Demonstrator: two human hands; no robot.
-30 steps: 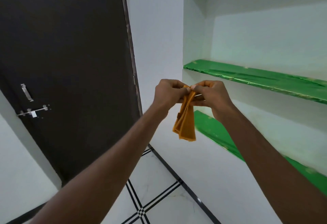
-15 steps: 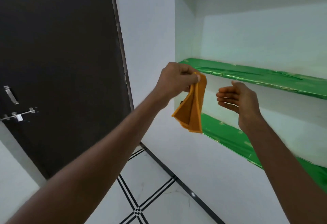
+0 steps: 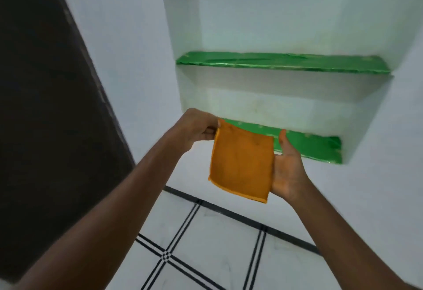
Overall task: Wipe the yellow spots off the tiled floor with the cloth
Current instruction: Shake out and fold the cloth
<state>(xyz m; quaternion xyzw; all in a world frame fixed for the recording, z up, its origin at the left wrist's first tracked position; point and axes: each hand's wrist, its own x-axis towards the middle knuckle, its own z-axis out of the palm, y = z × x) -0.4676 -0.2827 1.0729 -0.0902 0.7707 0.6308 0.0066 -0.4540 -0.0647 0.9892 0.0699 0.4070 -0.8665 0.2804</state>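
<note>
An orange cloth (image 3: pixel 242 163), folded into a flat square, hangs in the air in front of me. My left hand (image 3: pixel 199 129) pinches its top left corner. My right hand (image 3: pixel 287 170) is spread palm-up against the cloth's right edge, fingers under it and thumb up beside it. The white tiled floor (image 3: pixel 217 239) with black grid lines lies below. No yellow spots show on the visible tiles.
A dark door (image 3: pixel 45 106) fills the left side. A wall niche holds two green-lined shelves, the upper shelf (image 3: pixel 281 62) and the lower shelf (image 3: pixel 315 145) just behind my hands. A black skirting line (image 3: pixel 240 214) runs along the wall base.
The view has swung right towards the niche. The cloth has gone from a bunched hang to a flat square, and my right hand has come in against its right edge.
</note>
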